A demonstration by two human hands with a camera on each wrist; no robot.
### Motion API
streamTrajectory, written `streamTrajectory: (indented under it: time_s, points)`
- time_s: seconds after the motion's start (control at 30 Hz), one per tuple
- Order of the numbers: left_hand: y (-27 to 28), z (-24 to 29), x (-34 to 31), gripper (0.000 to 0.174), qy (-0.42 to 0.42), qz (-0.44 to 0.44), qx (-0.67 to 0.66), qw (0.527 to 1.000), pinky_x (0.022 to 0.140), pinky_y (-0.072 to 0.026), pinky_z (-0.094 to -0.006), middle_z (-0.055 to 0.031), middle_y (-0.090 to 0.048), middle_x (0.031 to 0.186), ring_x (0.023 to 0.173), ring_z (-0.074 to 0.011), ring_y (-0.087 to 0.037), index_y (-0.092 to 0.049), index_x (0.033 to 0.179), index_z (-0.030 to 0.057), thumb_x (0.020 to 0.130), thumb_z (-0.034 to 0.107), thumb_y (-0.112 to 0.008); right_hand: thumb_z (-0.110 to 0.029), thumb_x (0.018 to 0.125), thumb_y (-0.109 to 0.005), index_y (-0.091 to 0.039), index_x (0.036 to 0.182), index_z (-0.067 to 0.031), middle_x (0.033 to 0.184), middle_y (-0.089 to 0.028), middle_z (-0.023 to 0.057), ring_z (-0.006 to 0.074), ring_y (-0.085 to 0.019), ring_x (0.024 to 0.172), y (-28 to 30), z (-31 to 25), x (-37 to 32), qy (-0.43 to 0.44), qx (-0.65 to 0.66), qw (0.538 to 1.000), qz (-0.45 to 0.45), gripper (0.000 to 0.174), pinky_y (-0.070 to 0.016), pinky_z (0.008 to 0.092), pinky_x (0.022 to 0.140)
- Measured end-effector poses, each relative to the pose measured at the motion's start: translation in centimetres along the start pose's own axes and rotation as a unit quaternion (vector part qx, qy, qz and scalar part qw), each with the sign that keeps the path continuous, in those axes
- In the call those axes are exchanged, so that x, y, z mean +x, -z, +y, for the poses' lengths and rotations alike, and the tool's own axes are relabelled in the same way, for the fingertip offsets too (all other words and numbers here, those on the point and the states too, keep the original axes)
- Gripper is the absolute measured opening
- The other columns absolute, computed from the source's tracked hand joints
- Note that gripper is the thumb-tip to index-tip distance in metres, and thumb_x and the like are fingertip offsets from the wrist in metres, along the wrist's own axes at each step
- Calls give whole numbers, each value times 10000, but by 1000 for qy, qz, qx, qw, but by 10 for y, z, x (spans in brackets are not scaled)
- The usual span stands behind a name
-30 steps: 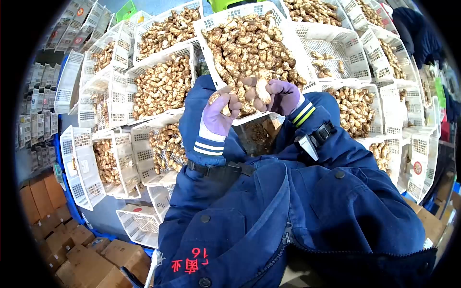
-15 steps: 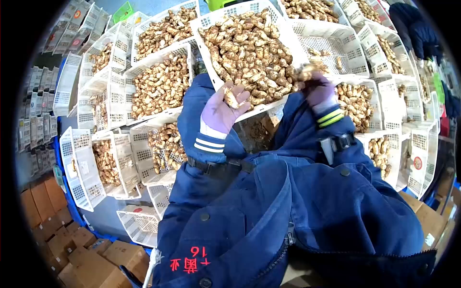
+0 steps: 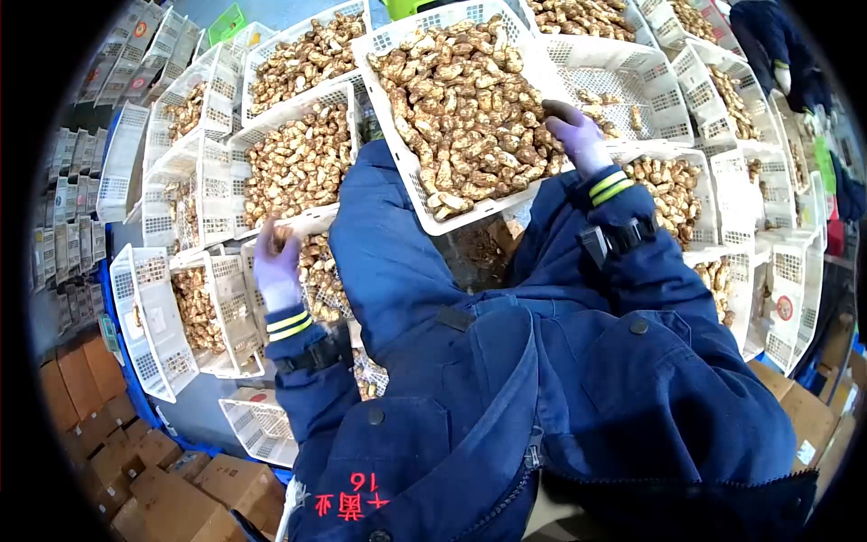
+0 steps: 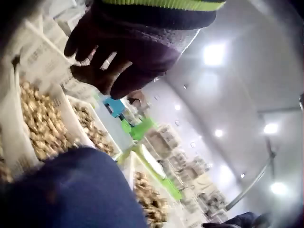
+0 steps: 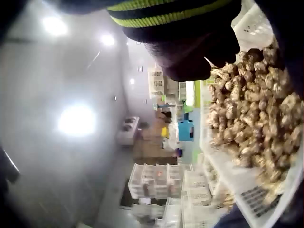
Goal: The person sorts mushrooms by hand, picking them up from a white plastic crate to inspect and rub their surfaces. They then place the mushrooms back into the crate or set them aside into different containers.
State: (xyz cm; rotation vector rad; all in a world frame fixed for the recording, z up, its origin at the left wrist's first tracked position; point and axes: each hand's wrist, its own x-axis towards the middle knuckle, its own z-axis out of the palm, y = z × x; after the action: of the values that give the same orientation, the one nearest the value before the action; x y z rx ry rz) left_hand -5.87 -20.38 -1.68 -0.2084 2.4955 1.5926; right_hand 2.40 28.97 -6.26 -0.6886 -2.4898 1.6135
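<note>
A white plastic crate (image 3: 432,217) heaped with brown-and-cream mushrooms (image 3: 470,108) lies tilted across the person's lap in the head view. The right hand (image 3: 578,137), in a purple glove with dark fingertips, reaches over its right side, fingertips at the edge of the heap. In the right wrist view that hand (image 5: 190,57) appears dark beside the mushrooms. Off to the left, the gloved left hand (image 3: 278,264) is over the near rim of another mushroom crate (image 3: 312,217). The left wrist view shows this hand (image 4: 128,57) with its fingers spread and gaps between them.
White crates of mushrooms surround the person on both sides and ahead. One crate (image 3: 623,77) at the upper right holds only a few mushrooms. Cardboard boxes (image 3: 194,497) stand at the lower left. Another person's dark sleeve (image 3: 768,36) shows at the upper right.
Both hands held mushrooms over the lap crate. The right hand swung right with one, then came back to the heap. The left hand moved left to a side crate, its mushroom no longer visible.
</note>
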Motion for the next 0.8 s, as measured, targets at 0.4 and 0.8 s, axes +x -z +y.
streamTrajectory:
  time_s: [0.4, 0.8]
  points:
    - [-168, 63, -38, 224, -5, -218, -231, 948, 863, -473, -259, -77, -662, 1073, 973, -147, -604, -642, 1116, -13, 907, 37, -578, -216, 861, -538, -531, 1256, -129, 1141, -610, 184, 297, -588, 1094, -79, -26, 113, 32, -497, 866, -50, 405, -461, 389, 940]
    - [-227, 3, -7, 349, 172, -281, -312, 891, 827, -493, -277, -90, -652, 1103, 967, -183, -633, -574, 1223, -11, 955, 210, -540, -278, 849, -614, -567, 1243, -181, 1262, -530, 164, 342, -570, 1099, -83, 4, 151, 70, -447, 892, -6, 408, -467, 446, 937]
